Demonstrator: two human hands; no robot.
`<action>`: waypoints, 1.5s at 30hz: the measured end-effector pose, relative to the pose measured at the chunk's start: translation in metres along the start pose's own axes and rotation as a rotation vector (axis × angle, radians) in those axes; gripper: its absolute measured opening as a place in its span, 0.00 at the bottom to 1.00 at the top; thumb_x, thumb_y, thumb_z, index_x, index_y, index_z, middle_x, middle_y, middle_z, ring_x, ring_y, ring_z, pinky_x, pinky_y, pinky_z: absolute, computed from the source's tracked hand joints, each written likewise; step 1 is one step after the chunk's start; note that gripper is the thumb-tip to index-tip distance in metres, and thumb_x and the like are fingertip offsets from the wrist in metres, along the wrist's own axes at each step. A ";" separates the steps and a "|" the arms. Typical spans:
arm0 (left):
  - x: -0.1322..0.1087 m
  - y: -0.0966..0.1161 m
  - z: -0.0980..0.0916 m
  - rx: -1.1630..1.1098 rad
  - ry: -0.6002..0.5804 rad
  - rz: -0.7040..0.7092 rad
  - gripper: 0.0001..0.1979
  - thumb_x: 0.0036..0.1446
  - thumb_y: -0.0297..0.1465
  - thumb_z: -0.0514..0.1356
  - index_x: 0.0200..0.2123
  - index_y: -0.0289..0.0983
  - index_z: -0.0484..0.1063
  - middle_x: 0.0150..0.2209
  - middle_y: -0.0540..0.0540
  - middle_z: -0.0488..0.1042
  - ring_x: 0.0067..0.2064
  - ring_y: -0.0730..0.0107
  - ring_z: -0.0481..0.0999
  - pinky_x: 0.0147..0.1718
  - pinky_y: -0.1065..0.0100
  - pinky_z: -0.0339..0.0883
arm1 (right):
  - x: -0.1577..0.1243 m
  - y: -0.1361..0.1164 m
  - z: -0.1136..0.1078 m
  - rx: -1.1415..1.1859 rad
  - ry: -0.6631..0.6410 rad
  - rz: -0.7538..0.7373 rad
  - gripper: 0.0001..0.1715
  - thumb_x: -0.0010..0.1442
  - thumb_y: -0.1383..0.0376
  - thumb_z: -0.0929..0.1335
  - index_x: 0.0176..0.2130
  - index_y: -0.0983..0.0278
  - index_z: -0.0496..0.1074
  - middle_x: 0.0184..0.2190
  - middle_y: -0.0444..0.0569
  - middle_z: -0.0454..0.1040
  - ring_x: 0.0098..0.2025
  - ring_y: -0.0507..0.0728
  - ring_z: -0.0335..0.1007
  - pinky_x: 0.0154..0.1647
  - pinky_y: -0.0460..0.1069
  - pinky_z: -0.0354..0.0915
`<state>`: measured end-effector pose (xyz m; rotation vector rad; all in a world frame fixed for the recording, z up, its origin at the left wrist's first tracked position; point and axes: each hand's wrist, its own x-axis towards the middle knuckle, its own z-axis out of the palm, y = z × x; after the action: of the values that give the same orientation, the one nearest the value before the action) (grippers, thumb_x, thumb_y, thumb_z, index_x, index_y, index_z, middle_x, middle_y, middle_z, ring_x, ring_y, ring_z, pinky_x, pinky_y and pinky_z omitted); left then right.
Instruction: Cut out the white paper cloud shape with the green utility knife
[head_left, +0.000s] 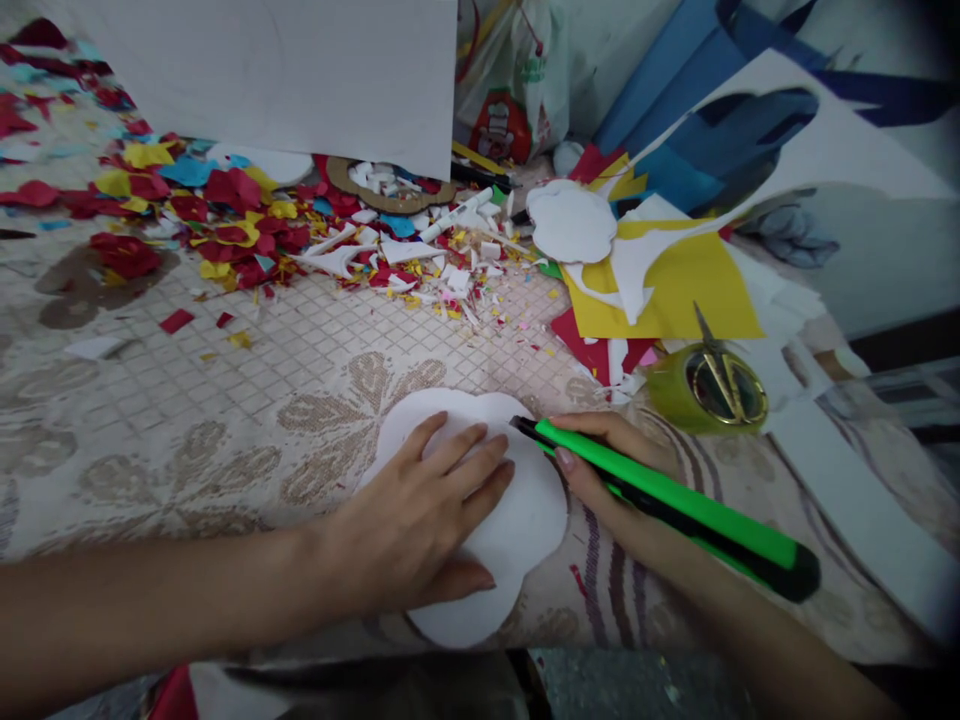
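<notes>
A white scalloped paper cutout [525, 520] lies flat on the patterned tablecloth, close to the table's front edge. My left hand [435, 500] rests on it with the fingers stretched out, covering its left and middle part. In my right hand [615, 470] is a green and black box cutter [675, 490], pinched near its front end. The cutter's dark tip is over the upper right part of the cutout; whether it touches the paper I cannot tell. The cutter's rear end points to the lower right, above my right forearm.
Red, yellow, blue and white paper scraps [240, 210] spread across the back. A large white sheet [300, 80] stands behind them. On the right are a tape roll [664, 390] with scissors [724, 375] on it, yellow paper [690, 290] and a smaller white cutout [571, 222].
</notes>
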<state>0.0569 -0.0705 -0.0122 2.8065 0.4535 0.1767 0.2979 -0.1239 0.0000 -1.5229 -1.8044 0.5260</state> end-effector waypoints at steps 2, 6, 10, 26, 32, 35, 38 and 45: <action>0.000 0.000 0.000 0.009 0.018 0.003 0.36 0.60 0.48 0.63 0.62 0.29 0.65 0.67 0.31 0.61 0.66 0.37 0.60 0.62 0.36 0.49 | 0.001 0.001 0.001 -0.003 -0.004 -0.004 0.12 0.64 0.65 0.69 0.49 0.57 0.73 0.42 0.46 0.80 0.42 0.56 0.78 0.43 0.50 0.75; 0.000 0.001 0.001 0.016 0.080 -0.001 0.37 0.58 0.49 0.64 0.61 0.30 0.66 0.65 0.33 0.64 0.64 0.40 0.62 0.62 0.35 0.48 | 0.001 -0.001 0.002 -0.053 0.022 -0.067 0.12 0.64 0.66 0.68 0.48 0.56 0.73 0.40 0.45 0.80 0.39 0.56 0.79 0.41 0.49 0.75; 0.000 0.002 0.002 0.021 0.100 -0.011 0.38 0.57 0.51 0.65 0.61 0.31 0.67 0.65 0.35 0.66 0.64 0.42 0.63 0.63 0.37 0.44 | 0.002 -0.004 0.003 -0.092 0.041 -0.092 0.12 0.63 0.67 0.68 0.48 0.57 0.73 0.39 0.45 0.80 0.39 0.55 0.79 0.40 0.48 0.76; -0.004 -0.006 -0.014 -0.076 -0.100 -0.034 0.39 0.58 0.42 0.64 0.68 0.37 0.56 0.71 0.40 0.53 0.71 0.51 0.52 0.67 0.39 0.26 | -0.017 -0.013 0.007 -0.228 0.094 -0.113 0.10 0.63 0.68 0.68 0.46 0.63 0.72 0.38 0.49 0.81 0.37 0.55 0.80 0.37 0.47 0.77; -0.005 -0.008 -0.020 -0.003 -0.066 -0.007 0.37 0.58 0.45 0.66 0.66 0.35 0.61 0.70 0.43 0.58 0.68 0.56 0.58 0.68 0.45 0.34 | -0.020 -0.018 0.007 -0.240 0.082 -0.117 0.11 0.63 0.69 0.67 0.46 0.61 0.71 0.38 0.48 0.81 0.36 0.54 0.80 0.37 0.47 0.77; -0.005 -0.008 -0.016 0.029 -0.019 -0.003 0.38 0.57 0.48 0.66 0.65 0.36 0.63 0.69 0.44 0.60 0.67 0.57 0.60 0.68 0.47 0.33 | -0.022 -0.019 0.006 -0.246 0.073 -0.111 0.11 0.64 0.68 0.66 0.47 0.60 0.71 0.37 0.48 0.81 0.36 0.56 0.80 0.37 0.48 0.77; -0.004 -0.007 -0.010 0.047 0.032 -0.008 0.39 0.56 0.51 0.66 0.64 0.35 0.64 0.67 0.44 0.64 0.65 0.57 0.62 0.68 0.47 0.26 | -0.022 -0.019 0.006 -0.248 0.076 -0.096 0.11 0.64 0.68 0.66 0.47 0.60 0.71 0.36 0.48 0.81 0.35 0.56 0.80 0.36 0.48 0.77; 0.000 0.001 -0.002 0.049 0.110 -0.020 0.44 0.54 0.55 0.65 0.61 0.27 0.65 0.62 0.37 0.70 0.61 0.50 0.67 0.67 0.41 0.24 | -0.018 -0.019 0.007 -0.229 0.090 -0.059 0.10 0.63 0.68 0.67 0.46 0.63 0.73 0.39 0.49 0.81 0.37 0.55 0.81 0.39 0.48 0.77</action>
<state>0.0571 -0.0709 -0.0099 2.8491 0.5177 0.3218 0.2807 -0.1446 0.0042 -1.6107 -1.8838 0.2240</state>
